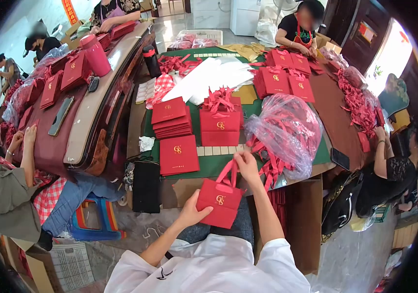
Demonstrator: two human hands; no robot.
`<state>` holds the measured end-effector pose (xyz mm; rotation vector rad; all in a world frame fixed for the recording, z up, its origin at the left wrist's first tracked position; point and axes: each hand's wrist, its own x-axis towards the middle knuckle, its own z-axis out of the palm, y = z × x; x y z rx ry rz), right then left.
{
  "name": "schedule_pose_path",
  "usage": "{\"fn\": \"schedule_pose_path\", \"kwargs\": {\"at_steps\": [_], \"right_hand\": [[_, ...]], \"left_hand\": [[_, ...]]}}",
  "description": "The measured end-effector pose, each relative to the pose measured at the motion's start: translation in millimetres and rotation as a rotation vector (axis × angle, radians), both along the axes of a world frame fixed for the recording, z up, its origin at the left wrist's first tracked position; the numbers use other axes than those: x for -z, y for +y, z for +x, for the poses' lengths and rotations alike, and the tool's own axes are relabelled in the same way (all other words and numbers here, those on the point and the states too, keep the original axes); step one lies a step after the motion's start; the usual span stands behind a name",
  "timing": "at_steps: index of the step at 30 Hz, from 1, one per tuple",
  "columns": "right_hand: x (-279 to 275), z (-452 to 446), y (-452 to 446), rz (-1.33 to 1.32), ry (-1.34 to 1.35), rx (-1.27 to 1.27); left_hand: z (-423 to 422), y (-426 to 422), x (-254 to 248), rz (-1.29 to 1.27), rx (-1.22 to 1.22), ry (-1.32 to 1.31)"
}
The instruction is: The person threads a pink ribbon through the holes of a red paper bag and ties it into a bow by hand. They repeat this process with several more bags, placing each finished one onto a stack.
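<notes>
A small red paper gift bag (220, 207) with a gold emblem is held above my lap, tilted slightly. My left hand (194, 210) grips its left side, thumb across the front. At the top, my right hand (246, 165) is closed on the bag's red ribbon handle (228, 173). Just beyond, on the green table top (214, 168), stands a red bag with ribbons (220, 129) bunched at its top. Left of it lie a stack of flat red bags (172, 119) and another flat pile (178, 154). A clear plastic sack of red ribbons (287, 129) sits to the right.
White sheets (214, 75) and finished-looking red bags (275, 80) lie farther back. A phone (340, 158) rests at the right edge; a black pouch (146, 185) hangs at the left. Co-workers sit around, one across the table (299, 34). A pink bottle (94, 54) stands on the left table.
</notes>
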<state>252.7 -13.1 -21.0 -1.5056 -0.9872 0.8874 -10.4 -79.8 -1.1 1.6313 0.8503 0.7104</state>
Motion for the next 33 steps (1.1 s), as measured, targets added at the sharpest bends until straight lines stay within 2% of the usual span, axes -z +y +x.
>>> {"fn": "schedule_pose_path", "kwargs": {"at_steps": [1,3,5,7,8,9,11,12,15,17,18,19,21,25,27,29,31,32,33], "right_hand": [[-2,-4,-4,0.001,0.005,-0.003],[-17,-11,-18,0.127,-0.384,0.198],[-38,-16,-29,0.138,-0.422,0.194],[-50,-20,-39,0.05,-0.386,-0.206],[-50,-27,-43,-0.022,-0.334,-0.258],[-54,-30,-46,-0.009,-0.409,-0.335],[-29,-32,-38,-0.08,-0.248,-0.313],[-20,-27,-33,-0.072,-0.252,-0.315],[1,-12,-25,-0.047,-0.228,-0.214],[10,-11,-26,0.099,0.048,-0.025],[10,-10,-27,0.155,0.084,0.038],[6,-5,-33,0.118,0.136,0.092],[24,1,-37,0.235,-0.192,0.249],[23,-2,-53,0.25,-0.366,0.316],[26,-6,-58,0.292,-0.516,0.296],[23,-11,-60,0.272,-0.471,0.24],[19,-12,-62,0.262,-0.492,0.219],[18,-11,-63,0.248,-0.503,0.215],[16,-10,-65,0.237,-0.506,0.22]], "left_hand": [[-3,1,3,-0.036,-0.044,-0.054],[-8,5,8,-0.068,-0.081,-0.105],[-12,7,12,-0.035,-0.127,-0.07],[-11,9,10,-0.058,-0.12,-0.067],[-11,9,9,-0.081,-0.114,-0.064],[-11,10,8,-0.078,-0.111,-0.065],[-10,14,5,0.007,-0.067,0.009],[-11,17,2,0.015,-0.07,0.006],[-16,30,-11,-0.067,-0.013,-0.107],[-14,50,-24,-0.123,-0.014,-0.145],[-8,57,-38,-0.237,-0.06,-0.2],[0,68,-49,-0.222,-0.066,-0.203],[13,97,-71,-0.023,-0.121,-0.291],[49,160,-96,0.015,-0.114,-0.458],[68,186,-91,0.108,-0.118,-0.423],[80,198,-72,0.127,-0.055,-0.454],[85,205,-38,0.151,-0.069,-0.38],[86,212,-11,0.247,-0.111,-0.303],[87,206,-5,0.236,-0.105,-0.304]]}}
